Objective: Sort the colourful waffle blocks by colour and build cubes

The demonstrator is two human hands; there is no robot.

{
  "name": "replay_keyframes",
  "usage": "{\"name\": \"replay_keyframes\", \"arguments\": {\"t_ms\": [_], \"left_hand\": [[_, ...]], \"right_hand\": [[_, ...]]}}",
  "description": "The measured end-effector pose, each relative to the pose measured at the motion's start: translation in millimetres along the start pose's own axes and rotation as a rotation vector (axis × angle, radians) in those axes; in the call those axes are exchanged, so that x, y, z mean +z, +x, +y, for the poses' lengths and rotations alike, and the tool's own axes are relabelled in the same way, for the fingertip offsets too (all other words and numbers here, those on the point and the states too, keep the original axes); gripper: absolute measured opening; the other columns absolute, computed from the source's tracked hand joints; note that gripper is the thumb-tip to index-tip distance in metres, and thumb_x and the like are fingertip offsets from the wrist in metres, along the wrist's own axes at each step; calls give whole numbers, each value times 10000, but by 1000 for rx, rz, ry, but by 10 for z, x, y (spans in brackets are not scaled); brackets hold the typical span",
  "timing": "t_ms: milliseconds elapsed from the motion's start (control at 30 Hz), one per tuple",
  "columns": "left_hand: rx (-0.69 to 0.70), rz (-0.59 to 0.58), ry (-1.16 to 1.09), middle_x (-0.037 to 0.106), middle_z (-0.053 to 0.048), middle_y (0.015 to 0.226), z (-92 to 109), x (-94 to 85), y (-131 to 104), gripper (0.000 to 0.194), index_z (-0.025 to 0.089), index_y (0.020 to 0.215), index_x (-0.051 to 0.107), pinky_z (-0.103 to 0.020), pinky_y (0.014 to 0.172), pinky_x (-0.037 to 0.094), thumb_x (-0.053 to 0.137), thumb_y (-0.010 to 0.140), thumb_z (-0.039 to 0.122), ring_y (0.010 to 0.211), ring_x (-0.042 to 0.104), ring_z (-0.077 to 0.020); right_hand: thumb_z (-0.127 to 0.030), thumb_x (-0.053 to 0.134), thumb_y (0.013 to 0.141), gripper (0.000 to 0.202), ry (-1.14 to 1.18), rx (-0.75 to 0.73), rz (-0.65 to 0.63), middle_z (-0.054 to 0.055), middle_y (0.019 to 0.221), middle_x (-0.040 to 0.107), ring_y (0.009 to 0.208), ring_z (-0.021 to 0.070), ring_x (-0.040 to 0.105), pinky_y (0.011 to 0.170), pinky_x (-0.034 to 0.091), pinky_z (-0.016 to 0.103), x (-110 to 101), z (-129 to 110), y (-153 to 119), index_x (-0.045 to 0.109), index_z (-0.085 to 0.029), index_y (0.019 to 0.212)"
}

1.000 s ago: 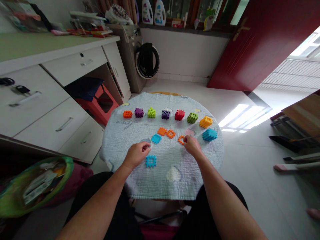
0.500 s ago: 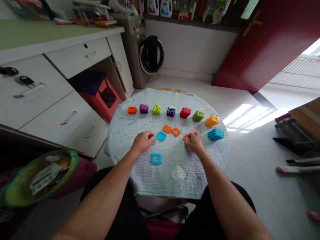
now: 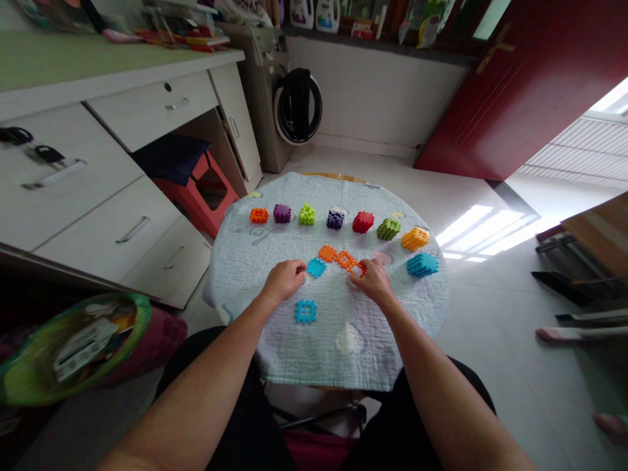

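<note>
Thumb and fingertips of the right hand [image 3: 375, 279] are closed in a light-looking pinch on the near-right edge of the orange ring-like frame [image 3: 363, 267], which is at or just above the cloth. A piece this thin probably handles best when held only by its outer rim, with gentle pressure, so that its opening and far edge show past the fingers. That far edge comes right up to the orange windowed square [image 3: 338, 259]; whether the two overlap or only meet is too small to tell. Keeping the frame level and its edge square to that neighbour would seem wise, since a tilt or a hard push could shift the loose pieces. Beyond lies the solid orange tile [image 3: 328, 253], close against the windowed square, then the solid blue tile [image 3: 316, 267]. The left hand [image 3: 285, 280] has its fingers drawn together just beside the blue tile; whether they hold anything cannot be told, but they look well placed to steady it. Nearer the person, the windowed blue square [image 3: 306, 303] lies apart on the cloth [image 3: 230, 268], and colored stacks, including the red stack [image 3: 363, 222] and the blue stack [image 3: 422, 264], curve along the far side, out of the hands' way.
</note>
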State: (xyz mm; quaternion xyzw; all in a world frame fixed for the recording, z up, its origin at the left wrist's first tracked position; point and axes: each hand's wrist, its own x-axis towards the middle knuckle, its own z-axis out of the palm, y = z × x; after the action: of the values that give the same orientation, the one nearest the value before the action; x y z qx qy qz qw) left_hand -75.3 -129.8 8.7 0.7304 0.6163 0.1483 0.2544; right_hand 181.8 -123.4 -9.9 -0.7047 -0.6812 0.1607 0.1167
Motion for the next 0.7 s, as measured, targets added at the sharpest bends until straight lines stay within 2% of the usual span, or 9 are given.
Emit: {"name": "replay_keyframes", "arguments": {"t_ms": [167, 267, 467, 700], "left_hand": [[-26, -3, -10, 722, -36, 860, -11, -31, 38, 259, 191, 981, 696, -244, 721, 454, 534, 788, 250, 805, 645, -172], [-37, 8, -26, 721, -36, 847, -13, -58, 60, 256, 190, 973, 699, -242, 707, 453, 536, 787, 255, 794, 645, -171], [-29, 9, -39, 722, -45, 843, -3, -60, 69, 259, 179, 971, 703, -249, 692, 452, 542, 786, 259, 783, 649, -176], [-36, 2, -39, 727, -42, 859, 32, -80, 45, 249, 190, 975, 703, -246, 695, 453, 557, 785, 253, 797, 652, -171]], "right_hand": [[-381, 597, 750, 351, -11, -22, 70, 98, 967, 567, 901, 215, 523, 811, 391, 293, 38, -236, 220, 627, -160, 1021], [-378, 584, 761, 323, -49, 4, 48, 119, 982, 559, 909, 230, 522, 816, 389, 313, 91, -322, 321, 633, -154, 989], [-369, 605, 756, 341, -32, 51, 60, 133, 1030, 549, 963, 247, 518, 846, 391, 312, 232, -319, 330, 630, -160, 1024], [-343, 629, 713, 359, -12, 63, 53, 129, 1030, 553, 967, 252, 518, 840, 400, 310, 220, -297, 319, 626, -160, 1021]]}}
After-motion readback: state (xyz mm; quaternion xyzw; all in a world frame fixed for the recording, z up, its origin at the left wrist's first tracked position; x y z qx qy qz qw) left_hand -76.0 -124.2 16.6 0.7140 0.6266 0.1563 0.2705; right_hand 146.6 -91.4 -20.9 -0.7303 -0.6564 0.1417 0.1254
